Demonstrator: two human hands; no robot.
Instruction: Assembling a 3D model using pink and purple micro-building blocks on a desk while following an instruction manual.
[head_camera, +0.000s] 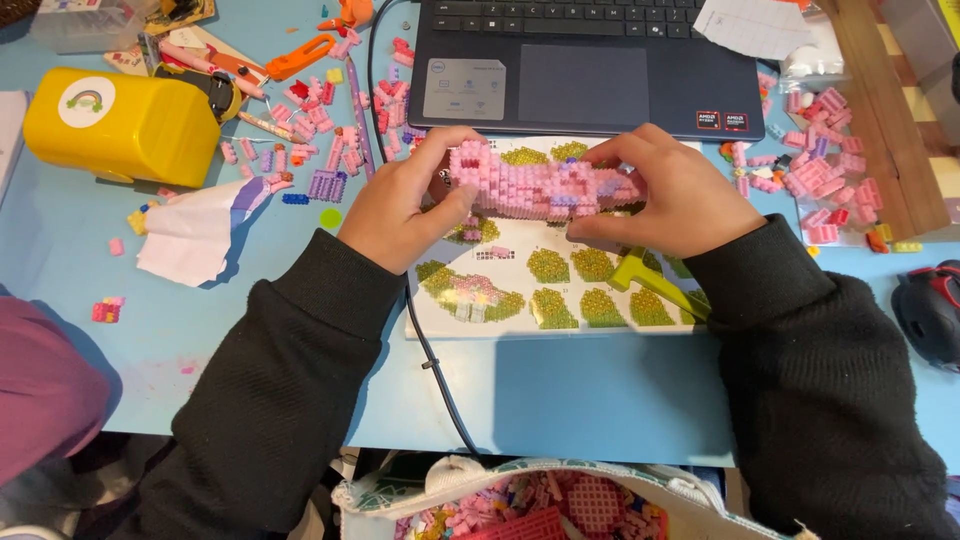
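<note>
Pink brick model (540, 183) sits between both hands, held just above the instruction sheet (560, 285) in front of the laptop (590, 70). Left hand (405, 205) is closed on the model's left end, thumb pressed against its front. Right hand (665, 195) is closed on the right end, fingers (625, 145) over the top and thumb (590, 232) beneath. Both arms wear black sleeves (290, 380). Green tool (650, 278) lies on the sheet, just beside the right wrist. Loose pink bricks (820, 190) lie scattered on the blue worktop (560, 400) to the right and upper left. Yellow container (125, 125) stands at far left, well apart from the model. Black cable (430, 360) runs across the worktop under the left wrist
</note>
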